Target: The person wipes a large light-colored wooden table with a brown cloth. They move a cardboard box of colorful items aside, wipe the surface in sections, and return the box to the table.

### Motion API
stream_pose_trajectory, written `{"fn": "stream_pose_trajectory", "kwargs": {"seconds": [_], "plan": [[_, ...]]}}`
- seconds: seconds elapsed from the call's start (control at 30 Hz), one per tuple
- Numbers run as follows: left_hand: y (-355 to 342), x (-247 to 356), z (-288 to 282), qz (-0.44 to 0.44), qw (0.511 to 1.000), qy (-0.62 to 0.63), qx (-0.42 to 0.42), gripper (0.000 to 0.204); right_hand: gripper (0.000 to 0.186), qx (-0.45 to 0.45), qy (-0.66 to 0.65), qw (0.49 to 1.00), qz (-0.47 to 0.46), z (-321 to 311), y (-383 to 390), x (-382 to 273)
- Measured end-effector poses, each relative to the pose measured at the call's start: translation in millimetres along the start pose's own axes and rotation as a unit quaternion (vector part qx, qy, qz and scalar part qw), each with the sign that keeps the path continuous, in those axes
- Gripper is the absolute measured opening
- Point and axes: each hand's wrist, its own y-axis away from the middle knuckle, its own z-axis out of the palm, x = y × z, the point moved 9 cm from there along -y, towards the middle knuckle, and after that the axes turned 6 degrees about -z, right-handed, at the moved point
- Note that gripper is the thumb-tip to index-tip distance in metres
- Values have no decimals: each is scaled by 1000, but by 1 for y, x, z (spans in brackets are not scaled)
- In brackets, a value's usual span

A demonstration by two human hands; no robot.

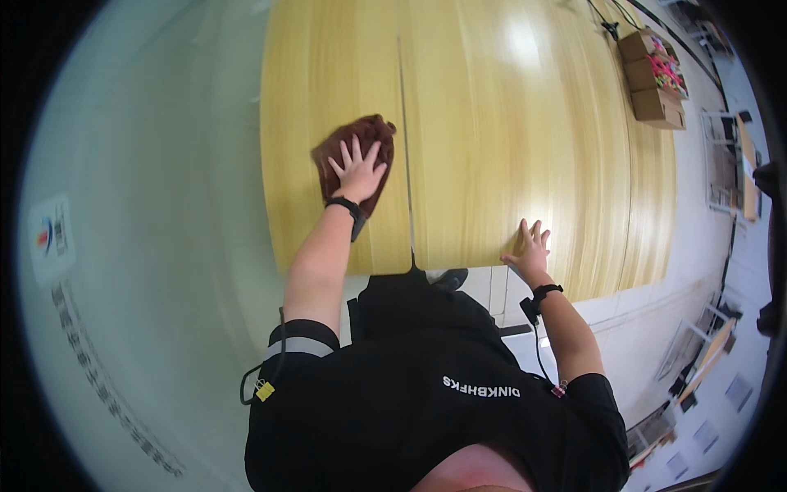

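Note:
My left hand (359,175) lies flat with its fingers spread on a dark brown cloth (379,129), pressing it to the light wooden tabletop (484,148). The cloth is crumpled, and part of it is hidden under the palm and wrist. At the near edge of the table, farther right, my right hand (531,248) rests on the bare wood with its fingers apart and nothing in it. Both wrists wear dark bands.
Open cardboard boxes (656,75), one with bright pink items, stand at the far right of the table. A black cable (609,29) lies near them. Seams run between the table boards. On the left is a pale greenish, glassy-looking surface (164,164).

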Motion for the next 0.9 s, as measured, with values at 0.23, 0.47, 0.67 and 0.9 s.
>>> {"fn": "stream_pose_trajectory", "kwargs": {"seconds": [0.23, 0.47, 0.67, 0.9], "plan": [[-149, 17, -53, 39, 995, -83, 49, 70, 131, -2, 12, 1000, -10, 1, 4, 4], [-120, 0, -24, 69, 992, -81, 74, 70, 134, -19, -14, 1000, -6, -2, 0, -2], [10, -39, 39, 27, 996, -77, 30, 72, 132, -24, -12, 1000, -7, 4, 2, -7], [166, -64, 121, -31, 999, -20, 7, 76, 129, -30, -13, 999, -1, 16, -6, -16]]}}
